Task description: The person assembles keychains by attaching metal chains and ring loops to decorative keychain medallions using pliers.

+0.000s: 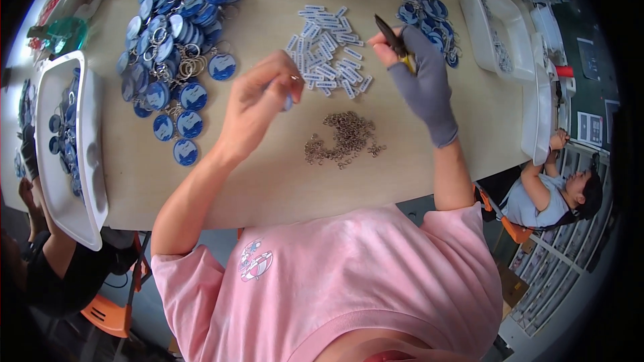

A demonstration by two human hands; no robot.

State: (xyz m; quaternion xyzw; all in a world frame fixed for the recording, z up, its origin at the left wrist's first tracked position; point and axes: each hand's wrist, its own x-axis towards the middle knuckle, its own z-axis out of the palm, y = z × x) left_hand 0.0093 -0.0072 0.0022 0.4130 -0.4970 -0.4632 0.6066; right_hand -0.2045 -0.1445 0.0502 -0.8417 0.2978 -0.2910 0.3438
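My left hand (258, 97) is closed, its fingers pinched over the middle of the table. A small metal ring shows at its fingertips, and the pale blue edge of a keychain (288, 102) pokes out below them; the rest of it is hidden. In a grey fingerless glove, my right hand (422, 70) grips a pair of pliers (394, 39) with dark jaws and yellow on the handle, pointing up and left. Between the hands lies a heap of small white-and-blue tags (325, 50). Closer to me is a pile of tiny metal jump rings (349, 134).
Round blue keychains (178, 47) are heaped at left, with a smaller pile (426, 17) at far right. A white tray (94, 154) of keychains stands at the left edge, another white tray (479, 0) of metal parts at right. People sit on both sides.
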